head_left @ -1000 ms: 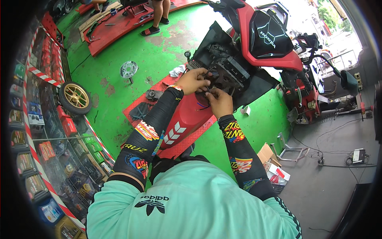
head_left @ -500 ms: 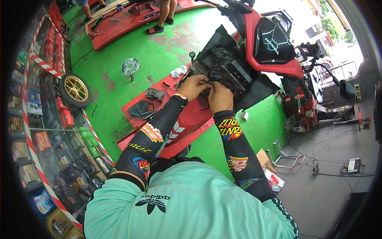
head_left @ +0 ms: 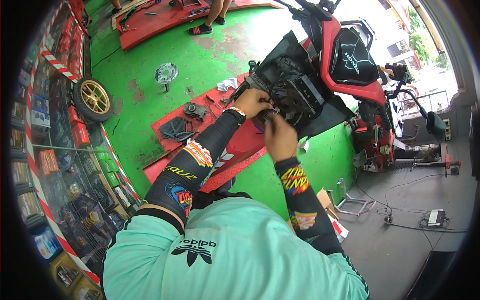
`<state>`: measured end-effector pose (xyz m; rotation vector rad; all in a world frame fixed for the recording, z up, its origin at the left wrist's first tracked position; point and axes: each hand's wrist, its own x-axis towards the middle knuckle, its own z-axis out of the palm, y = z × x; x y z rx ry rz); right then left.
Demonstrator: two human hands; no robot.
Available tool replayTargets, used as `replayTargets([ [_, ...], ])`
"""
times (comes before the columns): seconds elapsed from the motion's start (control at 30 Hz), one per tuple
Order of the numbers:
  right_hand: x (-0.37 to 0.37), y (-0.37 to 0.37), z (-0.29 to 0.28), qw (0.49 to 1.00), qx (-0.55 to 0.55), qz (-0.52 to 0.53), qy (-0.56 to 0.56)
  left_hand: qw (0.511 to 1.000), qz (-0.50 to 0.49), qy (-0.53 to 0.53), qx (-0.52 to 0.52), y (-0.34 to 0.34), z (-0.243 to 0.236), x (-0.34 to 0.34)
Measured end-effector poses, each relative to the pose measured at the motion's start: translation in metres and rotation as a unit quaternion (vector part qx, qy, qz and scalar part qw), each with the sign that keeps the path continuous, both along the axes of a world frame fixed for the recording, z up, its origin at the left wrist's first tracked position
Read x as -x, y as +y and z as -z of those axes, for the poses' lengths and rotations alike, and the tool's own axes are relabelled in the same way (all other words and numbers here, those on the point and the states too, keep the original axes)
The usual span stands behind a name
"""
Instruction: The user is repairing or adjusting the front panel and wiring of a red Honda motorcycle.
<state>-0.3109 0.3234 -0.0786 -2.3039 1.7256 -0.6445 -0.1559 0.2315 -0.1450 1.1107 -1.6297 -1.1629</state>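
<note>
Both my hands work at the exposed inner parts [head_left: 300,97] of a scooter with red and black bodywork, over a red body panel [head_left: 239,146]. My left hand [head_left: 254,103] is closed, its thumb and fingertips pinching thin coloured wires [head_left: 275,112] beside the black frame. Just right of it and nearer to me, my right hand [head_left: 281,137] is also closed, with bent fingertips on the same wires. The wires' ends are too small to make out, and the fingers partly cover them.
On the red platform [head_left: 161,121] lie a grey metal part [head_left: 195,111], a black part [head_left: 172,131] and a white crumpled cloth or paper [head_left: 227,84]. A gold-rimmed wheel [head_left: 93,99] rests by the glass display case at left. A person's legs [head_left: 216,17] show at the far platform.
My right hand has dropped slightly toward me and turned, parting from the left hand. The coloured wires now show between them. The whole view has shifted a little.
</note>
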Motion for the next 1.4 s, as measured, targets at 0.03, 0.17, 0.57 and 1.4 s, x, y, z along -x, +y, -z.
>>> replayTargets([
  [0.03,-0.002,0.014,0.007,1.0,-0.015,-0.011,0.021,1.0,0.012,0.007,-0.015,-0.002,-0.001,-0.001],
  [0.17,-0.001,0.037,0.035,0.994,-0.107,0.02,0.018,1.0,0.019,-0.018,0.008,-0.005,0.002,-0.001],
  [0.57,0.027,0.031,0.085,0.996,0.032,0.034,-0.071,0.998,0.024,-0.024,-0.044,-0.01,0.012,0.002],
  [1.4,-0.005,-0.034,0.026,0.976,-0.036,0.142,-0.159,0.965,0.052,0.186,-0.179,-0.012,0.013,0.006],
])
